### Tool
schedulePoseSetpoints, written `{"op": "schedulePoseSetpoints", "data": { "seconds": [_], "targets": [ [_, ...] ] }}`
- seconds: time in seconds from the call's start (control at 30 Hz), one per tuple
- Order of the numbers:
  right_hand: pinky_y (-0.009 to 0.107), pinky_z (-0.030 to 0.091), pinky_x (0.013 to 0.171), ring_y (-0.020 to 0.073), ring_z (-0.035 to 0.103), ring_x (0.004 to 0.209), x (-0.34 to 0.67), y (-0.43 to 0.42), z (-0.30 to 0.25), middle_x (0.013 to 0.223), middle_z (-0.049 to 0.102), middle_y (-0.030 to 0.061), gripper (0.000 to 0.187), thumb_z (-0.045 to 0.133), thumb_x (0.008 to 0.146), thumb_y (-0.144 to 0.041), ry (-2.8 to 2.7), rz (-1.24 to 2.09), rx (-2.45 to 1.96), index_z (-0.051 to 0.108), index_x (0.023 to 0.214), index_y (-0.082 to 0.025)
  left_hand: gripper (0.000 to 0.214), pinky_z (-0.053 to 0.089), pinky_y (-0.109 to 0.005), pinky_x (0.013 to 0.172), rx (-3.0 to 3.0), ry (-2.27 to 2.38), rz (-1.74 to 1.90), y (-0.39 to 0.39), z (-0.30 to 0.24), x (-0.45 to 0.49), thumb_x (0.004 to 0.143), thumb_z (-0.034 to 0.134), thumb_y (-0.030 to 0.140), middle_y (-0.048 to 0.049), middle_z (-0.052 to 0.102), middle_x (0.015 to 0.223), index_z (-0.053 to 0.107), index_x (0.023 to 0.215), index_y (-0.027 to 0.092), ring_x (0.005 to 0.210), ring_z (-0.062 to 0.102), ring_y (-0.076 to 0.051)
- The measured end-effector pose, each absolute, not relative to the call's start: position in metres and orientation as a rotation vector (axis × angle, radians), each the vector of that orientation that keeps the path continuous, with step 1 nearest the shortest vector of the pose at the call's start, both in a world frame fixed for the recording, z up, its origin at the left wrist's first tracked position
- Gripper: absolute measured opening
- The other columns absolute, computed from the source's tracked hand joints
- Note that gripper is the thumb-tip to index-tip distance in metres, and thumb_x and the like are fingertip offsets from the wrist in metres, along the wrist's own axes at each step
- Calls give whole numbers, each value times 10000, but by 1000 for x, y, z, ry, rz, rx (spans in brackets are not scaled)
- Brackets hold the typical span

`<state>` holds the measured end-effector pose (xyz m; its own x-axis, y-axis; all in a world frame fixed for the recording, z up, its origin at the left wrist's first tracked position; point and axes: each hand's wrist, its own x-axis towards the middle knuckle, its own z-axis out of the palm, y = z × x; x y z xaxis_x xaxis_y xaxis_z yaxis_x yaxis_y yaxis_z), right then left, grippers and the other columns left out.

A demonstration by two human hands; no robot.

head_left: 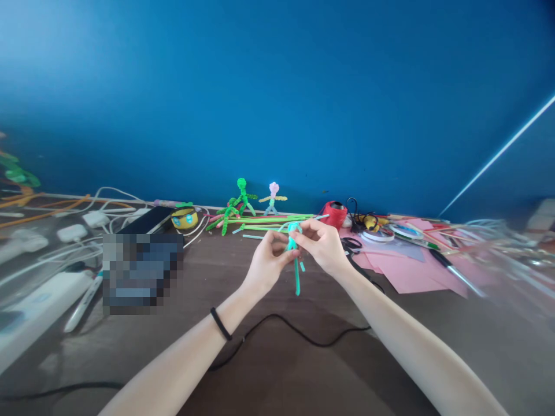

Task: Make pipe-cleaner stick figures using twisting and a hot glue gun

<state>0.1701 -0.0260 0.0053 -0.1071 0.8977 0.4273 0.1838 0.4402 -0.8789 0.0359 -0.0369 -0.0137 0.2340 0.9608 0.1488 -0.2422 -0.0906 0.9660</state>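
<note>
**While the left hand [265, 264] and right hand [324, 247] pinch it, a turquoise figure [292, 242] hangs between them**

Where the fingertips of both hands meet, they are closed on the fuzzy turquoise figure, the left gripping around its middle and the right nearer its looped top. One long leg dangles below the fingers, with a shorter, paler end beside it.

Just beyond the hands lie loose green stems [269, 219]. Behind these, close to the blue wall [277, 98], a pink-headed figure [273, 193] and a green figure [241, 188] stand upright, the green one farther left.

To the right of the right hand are black-handled scissors [353, 244], pink paper [410, 271] and a white-rimmed tape roll [377, 235]; a red bundle [333, 216] sits just past that hand.

Well left of the left hand is a yellow roll [184, 219], with a dark pixelated object [141, 277] nearer the person. Farther left come a white marker [82, 306] and a white power strip [47, 306].

Nearer the person than the hands, a black cable [318, 345] winds across the brown table [269, 387], and a black band [221, 323] circles the left wrist.
</note>
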Motion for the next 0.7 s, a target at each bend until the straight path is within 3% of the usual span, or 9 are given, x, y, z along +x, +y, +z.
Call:
{"op": "schedulePoseSetpoints", "data": {
  "seconds": [0.37, 0.6, 0.7],
  "targets": [
    [235, 426, 453, 98, 501, 456, 172, -26, 7, 538, 559, -18, 268, 666, 667, -416, -1578, 850, -953, 570, 685, -167, 378, 455, -266, 611, 1299, 754, 1231, -32, -24, 33, 671, 663, 303, 23, 647, 675, 354, 864, 203, 605, 610, -121],
    [237, 431, 495, 96, 512, 525, 174, -22, 7, 676, 580, -3, 272, 624, 709, -396, -1549, 920, -890, 550, 854, -178, 259, 456, -261, 625, 1328, 751, 1228, -27, -21, 31, 732, 587, 360, 0, 621, 700, 429, 828, 178, 622, 584, -110],
    [230, 413, 499, 97, 502, 541, 176, -19, 5, 689, 562, -4, 212, 577, 745, -366, -1555, 843, -954, 535, 835, -178, 264, 439, -250, 596, 1332, 759, 1264, -25, -19, 27, 760, 560, 363, 24, 599, 637, 389, 863, 190, 578, 557, -103]
  ]
}}
